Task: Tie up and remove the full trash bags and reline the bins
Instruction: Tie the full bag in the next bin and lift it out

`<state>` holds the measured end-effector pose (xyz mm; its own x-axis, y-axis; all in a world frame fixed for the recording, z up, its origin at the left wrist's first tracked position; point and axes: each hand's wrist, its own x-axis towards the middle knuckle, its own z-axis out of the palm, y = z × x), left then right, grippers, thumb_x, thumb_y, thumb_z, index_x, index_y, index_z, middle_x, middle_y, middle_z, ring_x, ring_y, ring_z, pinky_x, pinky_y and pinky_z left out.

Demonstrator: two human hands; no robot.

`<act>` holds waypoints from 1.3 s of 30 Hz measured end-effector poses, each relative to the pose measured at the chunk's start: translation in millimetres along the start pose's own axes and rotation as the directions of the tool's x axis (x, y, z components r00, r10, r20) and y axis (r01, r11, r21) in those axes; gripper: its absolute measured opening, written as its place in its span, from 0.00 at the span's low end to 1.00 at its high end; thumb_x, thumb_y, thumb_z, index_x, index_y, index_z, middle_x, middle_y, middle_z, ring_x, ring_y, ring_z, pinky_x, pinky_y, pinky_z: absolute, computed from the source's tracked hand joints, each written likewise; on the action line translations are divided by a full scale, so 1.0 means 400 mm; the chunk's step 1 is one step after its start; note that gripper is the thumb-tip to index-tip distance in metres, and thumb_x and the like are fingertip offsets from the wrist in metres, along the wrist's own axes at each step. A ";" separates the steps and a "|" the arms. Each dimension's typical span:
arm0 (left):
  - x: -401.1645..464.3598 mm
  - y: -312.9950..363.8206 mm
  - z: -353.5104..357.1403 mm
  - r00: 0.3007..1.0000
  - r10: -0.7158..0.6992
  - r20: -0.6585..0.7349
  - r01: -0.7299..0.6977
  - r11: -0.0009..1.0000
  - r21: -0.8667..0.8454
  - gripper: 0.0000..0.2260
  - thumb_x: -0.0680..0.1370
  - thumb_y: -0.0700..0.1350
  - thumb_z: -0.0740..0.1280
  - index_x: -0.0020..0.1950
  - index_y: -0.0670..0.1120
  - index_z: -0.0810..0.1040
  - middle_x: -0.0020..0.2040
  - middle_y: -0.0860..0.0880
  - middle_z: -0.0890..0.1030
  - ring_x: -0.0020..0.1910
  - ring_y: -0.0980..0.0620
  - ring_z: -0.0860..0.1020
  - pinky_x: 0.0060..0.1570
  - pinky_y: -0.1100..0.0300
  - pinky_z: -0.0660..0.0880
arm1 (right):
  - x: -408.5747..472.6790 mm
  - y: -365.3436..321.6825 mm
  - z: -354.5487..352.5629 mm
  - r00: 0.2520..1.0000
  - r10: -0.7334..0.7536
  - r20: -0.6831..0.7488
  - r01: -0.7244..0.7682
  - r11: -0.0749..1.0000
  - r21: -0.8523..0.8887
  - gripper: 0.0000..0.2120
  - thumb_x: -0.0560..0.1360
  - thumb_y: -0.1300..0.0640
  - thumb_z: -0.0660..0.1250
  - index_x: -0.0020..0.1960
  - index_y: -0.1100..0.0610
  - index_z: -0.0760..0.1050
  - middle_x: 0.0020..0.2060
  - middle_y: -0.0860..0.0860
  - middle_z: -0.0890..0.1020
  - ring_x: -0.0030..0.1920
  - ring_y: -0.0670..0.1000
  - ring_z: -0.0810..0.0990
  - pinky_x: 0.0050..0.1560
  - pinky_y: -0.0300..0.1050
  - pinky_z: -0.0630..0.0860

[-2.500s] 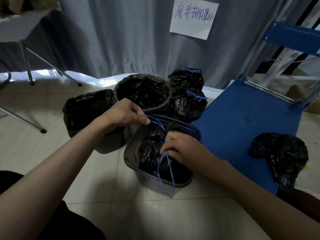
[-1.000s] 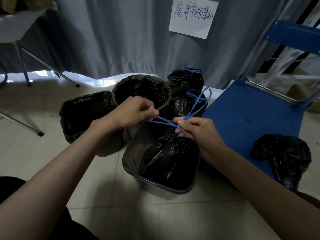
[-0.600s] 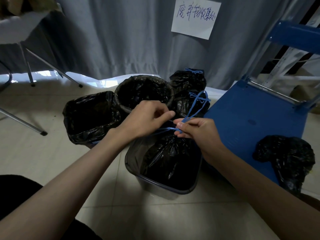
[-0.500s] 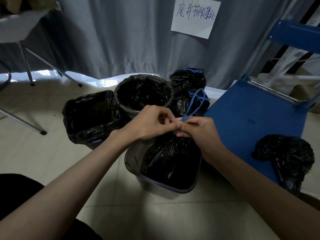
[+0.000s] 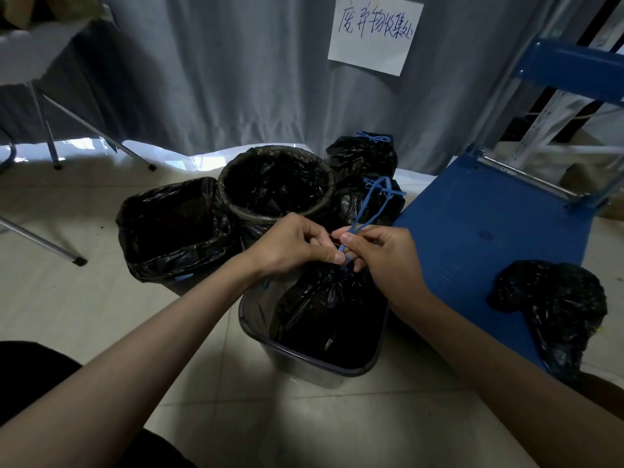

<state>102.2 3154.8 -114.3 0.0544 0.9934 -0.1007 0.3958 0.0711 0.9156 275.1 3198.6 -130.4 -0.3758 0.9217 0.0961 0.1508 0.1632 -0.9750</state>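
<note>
A full black trash bag (image 5: 324,309) sits gathered inside a translucent bin (image 5: 304,361) on the floor in front of me. Its blue drawstring (image 5: 369,206) rises in a loop above the bag's neck. My left hand (image 5: 297,243) and my right hand (image 5: 381,255) meet directly over the neck, and each pinches the drawstring where the strands cross. Behind stand a square bin (image 5: 175,228) and a round bin (image 5: 275,184), both lined with black bags. Two tied black bags (image 5: 363,153) with blue strings lie behind them by the curtain.
A blue platform cart (image 5: 489,238) stands at the right, with a crumpled black bag (image 5: 553,309) on its near edge. A grey curtain with a paper sign (image 5: 374,32) closes the back. Folding table legs (image 5: 54,130) stand at the left on the tiled floor.
My hands pulled the drawstring ends up out of the bin, then came together over the bag's neck. The bag's mouth is now gathered tight, with a loop standing above my fingers.
</note>
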 end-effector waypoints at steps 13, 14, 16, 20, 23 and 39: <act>-0.026 0.012 0.052 0.890 0.428 -0.155 -0.226 0.710 0.667 0.10 0.70 0.52 0.72 0.47 0.52 0.75 0.39 0.61 0.75 0.40 0.54 0.78 0.37 0.52 0.76 | 0.021 -0.004 -0.003 0.938 0.336 0.084 -0.343 0.934 0.101 0.14 0.80 0.62 0.64 0.44 0.74 0.77 0.31 0.62 0.79 0.29 0.51 0.74 0.25 0.37 0.69; -0.028 0.010 0.052 0.878 0.450 -0.162 -0.231 0.697 0.679 0.10 0.70 0.53 0.72 0.48 0.52 0.76 0.41 0.60 0.77 0.41 0.53 0.79 0.37 0.51 0.76 | 0.022 -0.006 -0.003 0.936 0.341 0.087 -0.349 0.930 0.111 0.14 0.80 0.63 0.63 0.45 0.74 0.77 0.32 0.62 0.79 0.28 0.50 0.74 0.25 0.37 0.69; -0.029 0.007 0.051 0.863 0.481 -0.154 -0.254 0.677 0.690 0.09 0.72 0.53 0.71 0.48 0.52 0.78 0.43 0.58 0.79 0.41 0.53 0.79 0.36 0.51 0.77 | 0.023 -0.012 -0.003 0.934 0.346 0.089 -0.355 0.926 0.131 0.13 0.80 0.64 0.63 0.47 0.76 0.77 0.33 0.62 0.79 0.27 0.49 0.75 0.24 0.36 0.70; -0.029 0.005 0.045 0.867 0.492 -0.078 -0.312 0.658 0.686 0.05 0.74 0.52 0.69 0.46 0.51 0.81 0.40 0.56 0.77 0.39 0.52 0.78 0.34 0.52 0.76 | 0.021 -0.016 -0.002 0.927 0.363 0.092 -0.373 0.917 0.142 0.13 0.79 0.62 0.66 0.48 0.75 0.78 0.30 0.60 0.78 0.25 0.47 0.75 0.24 0.36 0.70; -0.027 0.016 0.025 0.880 0.475 0.002 -0.366 0.677 0.639 0.03 0.75 0.49 0.70 0.46 0.52 0.82 0.40 0.55 0.77 0.38 0.54 0.78 0.36 0.53 0.75 | 0.020 -0.022 -0.005 0.915 0.379 0.136 -0.397 0.907 0.141 0.09 0.78 0.65 0.67 0.50 0.73 0.80 0.26 0.55 0.79 0.24 0.45 0.75 0.24 0.35 0.70; -0.055 0.037 -0.002 0.967 -0.248 0.056 0.254 0.953 -0.167 0.08 0.78 0.41 0.64 0.43 0.42 0.82 0.32 0.44 0.69 0.28 0.53 0.62 0.30 0.58 0.53 | -0.002 -0.045 0.004 0.981 -0.070 0.179 0.110 0.968 -0.225 0.08 0.71 0.58 0.73 0.39 0.57 0.75 0.41 0.54 0.78 0.38 0.51 0.78 0.43 0.42 0.75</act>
<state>105.9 3134.0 -98.1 0.0052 0.9380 -0.3465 0.2377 0.3354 0.9116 271.1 3194.3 -113.3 -0.5434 0.8298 0.1268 0.3101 0.3389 -0.8883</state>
